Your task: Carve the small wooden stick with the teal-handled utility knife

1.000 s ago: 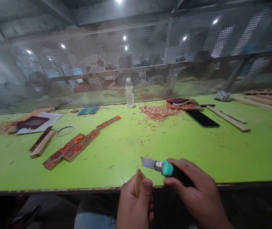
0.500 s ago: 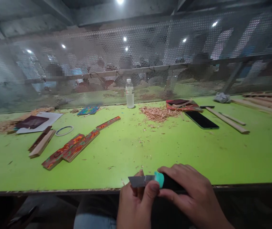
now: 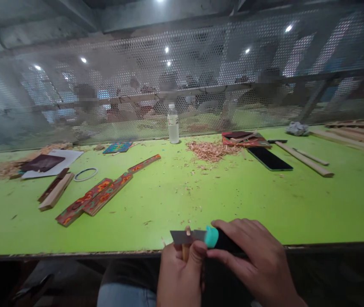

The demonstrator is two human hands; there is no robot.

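Note:
My right hand (image 3: 255, 251) is closed around the black handle of a utility knife (image 3: 212, 237) with a turquoise collar. Its broad blade points left and crosses a small wooden stick (image 3: 185, 251). That stick stands in my left hand (image 3: 180, 273), whose fingers wrap round it; most of its length is hidden. A pale curl of wood shows above the blade. The left thumb lies against the knife near the collar. Both hands are at the front edge of the green table (image 3: 175, 204).
Painted wooden strips (image 3: 105, 194), plain wood pieces (image 3: 56, 192) and a ring (image 3: 86, 174) lie at left. Behind are a water bottle (image 3: 173, 125) and wood shavings (image 3: 209, 151). A phone (image 3: 270, 158) and a wooden rod (image 3: 306, 160) lie at right. A perforated screen (image 3: 137, 68) borders the back.
The knife blade has shifted slightly up and left, and a pale curl of wood now shows above it. More of the stick is visible below the blade.

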